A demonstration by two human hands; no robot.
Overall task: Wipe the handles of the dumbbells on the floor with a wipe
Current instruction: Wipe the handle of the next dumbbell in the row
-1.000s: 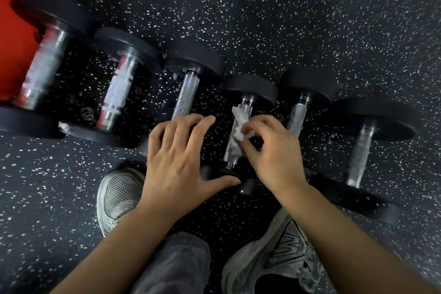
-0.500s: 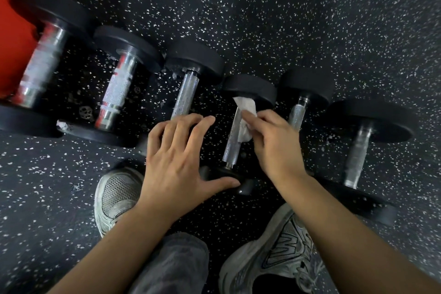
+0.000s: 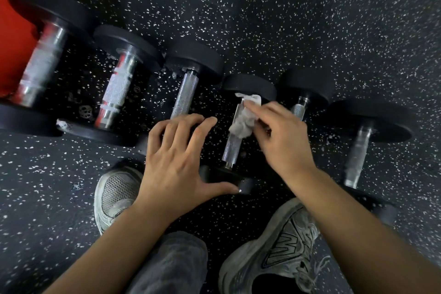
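Several black dumbbells with chrome handles lie in a row on the speckled black floor. My right hand (image 3: 279, 136) presses a crumpled white wipe (image 3: 243, 119) against the upper part of the fourth dumbbell's handle (image 3: 231, 148). My left hand (image 3: 181, 157) rests with fingers spread on the near black end of the third dumbbell (image 3: 185, 98); its thumb reaches toward the near weight (image 3: 226, 178) of the dumbbell under the wipe. The lower half of that handle is bare.
Two bigger dumbbells (image 3: 117, 93) lie at the left beside a red object (image 3: 12, 38). Two more dumbbells (image 3: 358, 155) lie at the right. My two grey sneakers (image 3: 276, 246) stand just below the row. Open floor stretches beyond the dumbbells.
My right hand has slid the wipe from the handle's middle up toward its far end, and the wipe now bunches lower around the handle. My left hand has stayed put.
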